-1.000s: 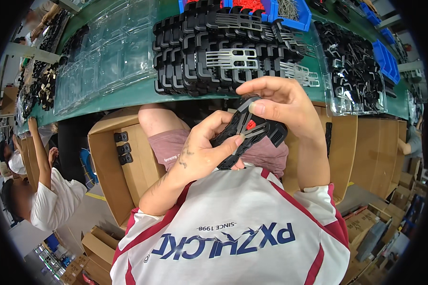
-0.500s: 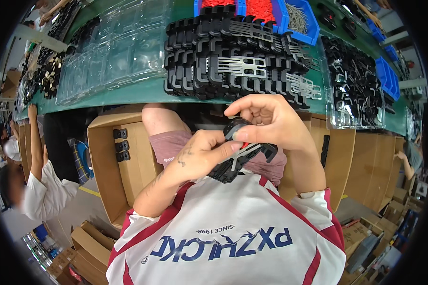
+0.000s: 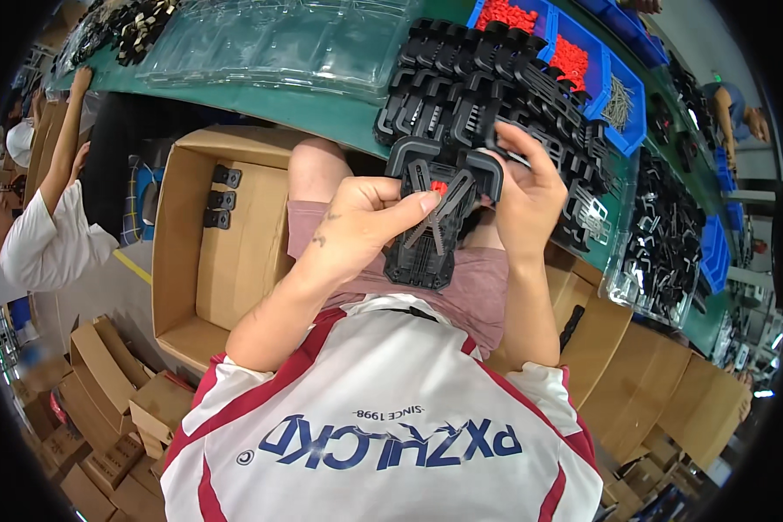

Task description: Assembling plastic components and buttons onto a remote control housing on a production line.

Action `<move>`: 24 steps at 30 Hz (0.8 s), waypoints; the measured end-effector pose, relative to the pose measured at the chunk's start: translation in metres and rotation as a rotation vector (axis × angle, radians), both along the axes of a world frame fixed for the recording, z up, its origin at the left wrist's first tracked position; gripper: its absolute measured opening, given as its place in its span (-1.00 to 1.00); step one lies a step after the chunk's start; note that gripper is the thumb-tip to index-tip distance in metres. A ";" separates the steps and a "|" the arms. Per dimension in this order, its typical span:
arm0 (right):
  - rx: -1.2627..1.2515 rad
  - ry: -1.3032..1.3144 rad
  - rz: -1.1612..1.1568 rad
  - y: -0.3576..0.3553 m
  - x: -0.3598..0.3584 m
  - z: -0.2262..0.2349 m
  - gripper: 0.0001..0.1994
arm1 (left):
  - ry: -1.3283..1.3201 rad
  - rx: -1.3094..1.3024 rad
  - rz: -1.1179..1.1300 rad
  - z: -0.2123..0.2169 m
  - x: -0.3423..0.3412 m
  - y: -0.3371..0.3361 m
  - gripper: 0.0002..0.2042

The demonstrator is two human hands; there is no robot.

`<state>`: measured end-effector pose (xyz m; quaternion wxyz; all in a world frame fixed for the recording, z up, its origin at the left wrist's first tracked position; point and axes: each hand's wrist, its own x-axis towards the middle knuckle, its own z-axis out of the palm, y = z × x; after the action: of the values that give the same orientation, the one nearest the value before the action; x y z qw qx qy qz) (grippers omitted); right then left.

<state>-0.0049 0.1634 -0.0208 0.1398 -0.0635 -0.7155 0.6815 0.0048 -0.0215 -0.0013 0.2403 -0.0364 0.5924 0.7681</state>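
My left hand (image 3: 370, 217) grips a black plastic phone holder (image 3: 422, 265) by its left side, thumb pressed on the front. Two crossed grey-black arms form an X on it, with a small red piece (image 3: 438, 187) near the crossing. Hooked black jaws stand at its upper left and upper right. Curled round the upper right jaw (image 3: 487, 174) is my right hand (image 3: 528, 196), its index finger raised and bent. The jaw hides part of the right fingers, and a dark sliver between them is too small to name. Just beyond lies a pile of black hooked brackets (image 3: 439, 52).
Blue bins (image 3: 639, 113) of red pieces and metal pins stand behind the pile. Clear plastic trays (image 3: 278, 52) lie at the left; a clear tray of black parts (image 3: 657, 235) is at the right. Cardboard boxes (image 3: 178, 235) flank my legs. Another person (image 3: 56, 226) sits at far left.
The phone holder has turned from tilted to upright, its crossed front now facing up. My right hand has moved from above it to its upper right jaw. The view has shifted too.
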 end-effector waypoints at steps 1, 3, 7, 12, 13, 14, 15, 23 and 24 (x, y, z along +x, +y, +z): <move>0.021 0.069 -0.042 0.001 0.003 0.000 -0.67 | 0.004 -0.011 0.007 0.000 -0.001 0.001 -0.80; 0.044 0.176 -0.105 0.005 0.010 0.003 -0.65 | 0.008 -0.021 0.015 -0.003 -0.004 0.001 -0.80; 0.255 0.337 -0.175 0.025 0.039 0.007 -0.64 | 0.061 -0.094 -0.005 -0.012 -0.011 0.004 -0.78; 0.195 0.601 0.073 0.035 0.073 0.006 -0.72 | 0.080 -0.097 -0.038 -0.005 -0.021 0.013 -0.77; 0.238 0.574 0.124 0.034 0.080 0.008 -0.73 | 0.079 -0.096 -0.044 -0.003 -0.024 0.016 -0.77; 0.280 0.546 0.175 0.030 0.085 0.009 -0.74 | 0.085 -0.091 -0.036 -0.001 -0.026 0.019 -0.76; 0.282 0.544 0.169 0.027 0.086 0.007 -0.74 | 0.092 -0.087 -0.028 0.002 -0.029 0.021 -0.76; 0.342 0.569 0.161 0.017 0.082 -0.008 -0.78 | 0.051 -0.007 -0.005 0.019 -0.030 0.029 -0.75; 0.343 0.572 0.162 0.017 0.082 -0.008 -0.78 | 0.041 0.023 -0.013 0.018 -0.030 0.029 -0.76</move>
<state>0.0772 0.1807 -0.0290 0.2887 0.2117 -0.7543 0.5504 -0.0252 0.0076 0.0168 0.2333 -0.0140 0.5887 0.7738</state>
